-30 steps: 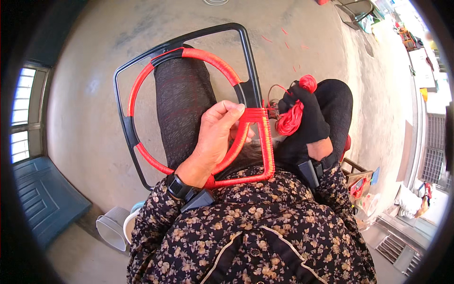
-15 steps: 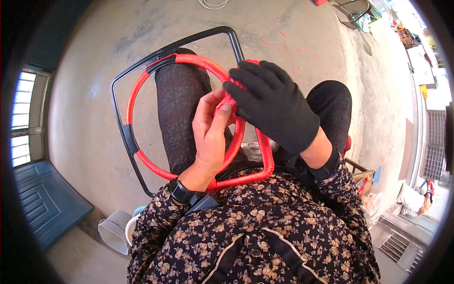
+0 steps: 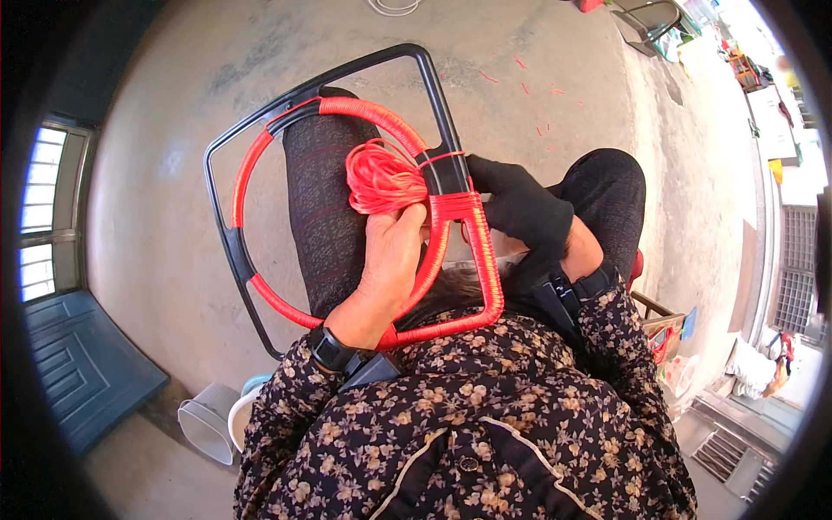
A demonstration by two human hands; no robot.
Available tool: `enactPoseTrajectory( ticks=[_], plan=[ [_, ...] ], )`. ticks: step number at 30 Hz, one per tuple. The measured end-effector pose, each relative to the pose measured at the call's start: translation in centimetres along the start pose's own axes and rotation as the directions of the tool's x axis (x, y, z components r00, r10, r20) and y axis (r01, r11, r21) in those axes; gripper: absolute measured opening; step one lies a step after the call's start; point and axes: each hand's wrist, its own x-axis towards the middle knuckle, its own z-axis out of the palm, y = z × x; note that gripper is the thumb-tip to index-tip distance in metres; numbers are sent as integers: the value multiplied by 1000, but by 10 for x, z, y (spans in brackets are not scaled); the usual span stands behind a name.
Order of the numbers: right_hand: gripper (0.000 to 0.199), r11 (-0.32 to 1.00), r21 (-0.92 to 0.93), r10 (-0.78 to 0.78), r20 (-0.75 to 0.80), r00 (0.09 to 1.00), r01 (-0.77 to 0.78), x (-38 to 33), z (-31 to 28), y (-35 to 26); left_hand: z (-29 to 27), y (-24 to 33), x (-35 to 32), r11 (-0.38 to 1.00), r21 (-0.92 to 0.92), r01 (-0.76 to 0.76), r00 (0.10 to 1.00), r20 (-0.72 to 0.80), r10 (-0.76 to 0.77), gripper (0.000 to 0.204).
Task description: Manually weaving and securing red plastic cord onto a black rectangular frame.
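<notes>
A black metal frame (image 3: 321,84) with a round inner ring lies across my lap. Red cord (image 3: 373,113) is wound tightly round much of the ring and the near and right bars. My bare left hand (image 3: 392,256) is closed on a bundle of red cord (image 3: 381,178), thumb on its lower edge, inside the ring. One strand crosses the bare black part of the right bar. My right hand (image 3: 524,208), in a black glove, is at the outer side of that bar; its fingertips are hidden behind it, so its grip cannot be told.
Short red scraps (image 3: 520,62) are scattered on the concrete floor (image 3: 191,173). A coiled white cable (image 3: 392,7) lies at the far edge. A pale bin (image 3: 208,425) stands at lower left, near a blue panel (image 3: 87,373). A chair (image 3: 650,22) is at far right.
My right hand has moved from atop the ring to the right bar's outer side, lower down. The cord bundle, covered before, now shows in my left hand, inside the ring.
</notes>
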Motion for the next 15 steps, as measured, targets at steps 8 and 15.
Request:
enactPoseTrajectory(
  ticks=[8,15],
  plan=[
    [21,918,385,48,-339,940,92,-17,-31,26,-6,1,1,970,-189,153,986,101,-136,26],
    [26,382,853,-389,-199,899,355,-91,-144,65,7,13,-6,986,-162,35,986,169,-7,28]
  ],
)
